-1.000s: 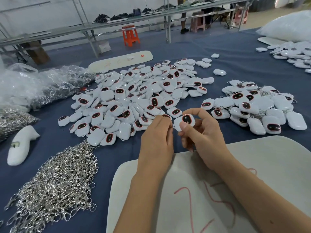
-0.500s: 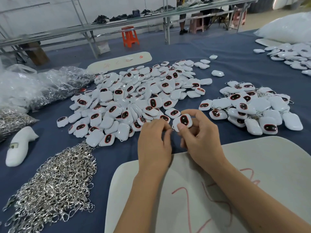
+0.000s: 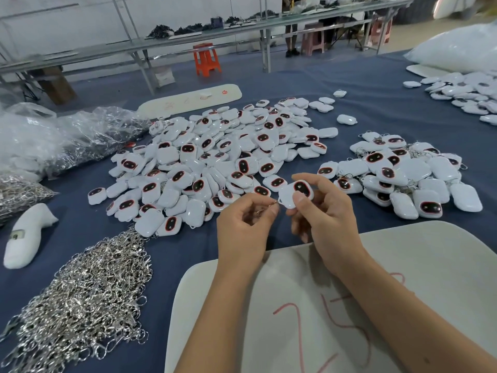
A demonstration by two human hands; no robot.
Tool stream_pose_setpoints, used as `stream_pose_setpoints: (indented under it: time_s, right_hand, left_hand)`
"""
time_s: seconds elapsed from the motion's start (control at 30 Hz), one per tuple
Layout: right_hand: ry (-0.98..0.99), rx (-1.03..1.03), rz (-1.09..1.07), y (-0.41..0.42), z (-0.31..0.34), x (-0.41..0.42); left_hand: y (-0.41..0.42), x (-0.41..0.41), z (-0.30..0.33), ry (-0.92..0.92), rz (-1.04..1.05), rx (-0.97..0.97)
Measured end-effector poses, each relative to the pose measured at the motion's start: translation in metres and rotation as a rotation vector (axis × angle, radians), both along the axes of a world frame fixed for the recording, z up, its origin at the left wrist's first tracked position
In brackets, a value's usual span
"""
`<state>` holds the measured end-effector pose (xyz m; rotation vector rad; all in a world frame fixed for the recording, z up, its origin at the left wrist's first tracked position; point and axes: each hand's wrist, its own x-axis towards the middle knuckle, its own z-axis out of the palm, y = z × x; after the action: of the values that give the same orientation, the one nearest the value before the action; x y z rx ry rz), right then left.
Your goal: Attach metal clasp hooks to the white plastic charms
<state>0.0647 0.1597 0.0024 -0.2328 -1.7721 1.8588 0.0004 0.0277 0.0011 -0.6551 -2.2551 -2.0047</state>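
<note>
Over the near edge of the blue worktop (image 3: 363, 84), just in front of the big heap of loose charms (image 3: 215, 162), the right hand (image 3: 320, 211) pinched one white charm (image 3: 295, 193) between thumb and forefinger, dark face up. The left hand (image 3: 247, 224) was curled round a small metal clasp hook (image 3: 266, 208), its tip just beside the charm's corner. The charm looked light, hard and glossy, likely slippery, so gripping its flat faces seemed wise; the clasp, stiff and tiny, wanted holding by its body. Left of that heap lay the pile of spare clasps (image 3: 80, 297); right of it, the finished charms (image 3: 408, 173).
</note>
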Motion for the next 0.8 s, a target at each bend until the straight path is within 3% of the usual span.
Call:
stream_pose_setpoints:
  time_s: [0.3,0.53,0.8]
  right_hand:
    - [-0.006,0.101,0.019,-0.0029,-0.0018,0.0002]
    - [-0.017,0.026,-0.019,-0.0003,-0.0035,-0.0025]
    - [-0.006,-0.011,-0.013,0.0001,-0.0023,-0.0007]
  left_hand:
    - [-0.0005,0.0,-0.0027,0.333,0.098,-0.338]
    - [0.0019,-0.0004,-0.0032,0.234,0.094,-0.109]
    - [0.0006,-0.0017,-0.0057,0.232,0.062,-0.103]
